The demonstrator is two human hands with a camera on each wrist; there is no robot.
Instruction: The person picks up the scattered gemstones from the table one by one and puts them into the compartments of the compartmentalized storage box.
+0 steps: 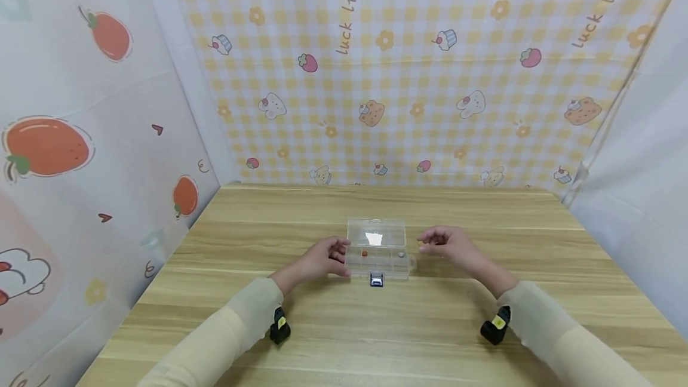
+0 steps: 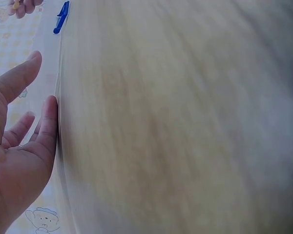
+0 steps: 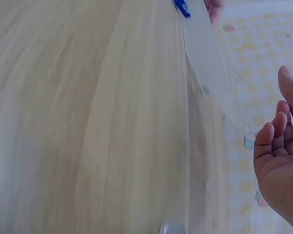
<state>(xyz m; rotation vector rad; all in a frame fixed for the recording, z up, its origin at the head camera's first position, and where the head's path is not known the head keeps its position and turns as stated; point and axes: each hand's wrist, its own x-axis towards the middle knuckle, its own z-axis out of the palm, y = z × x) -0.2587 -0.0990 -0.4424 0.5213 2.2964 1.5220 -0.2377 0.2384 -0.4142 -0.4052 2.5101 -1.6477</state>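
A clear plastic compartment box [image 1: 378,269] lies on the table with its see-through lid [image 1: 387,229] tipped back. Its dark blue latch [image 1: 377,280] points toward me. An orange bead-like piece [image 1: 365,253] and a pale round one [image 1: 401,254] sit in separate compartments. My left hand [image 1: 322,257] holds the box's left end, thumb near its front corner and fingers farther back. Just right of the box, my right hand [image 1: 450,246] pinches a tiny yellow piece [image 1: 420,243] between thumb and fingertip. That piece also shows in the left wrist view, but its exact kind is unclear.
The box stands on a wood-grain table [image 1: 376,333]. A yellow checked cloth [image 1: 376,82] hangs behind it, with a printed white cloth [image 1: 129,100] at the left. Black wrist cameras [image 1: 279,328] sit under both sleeves.
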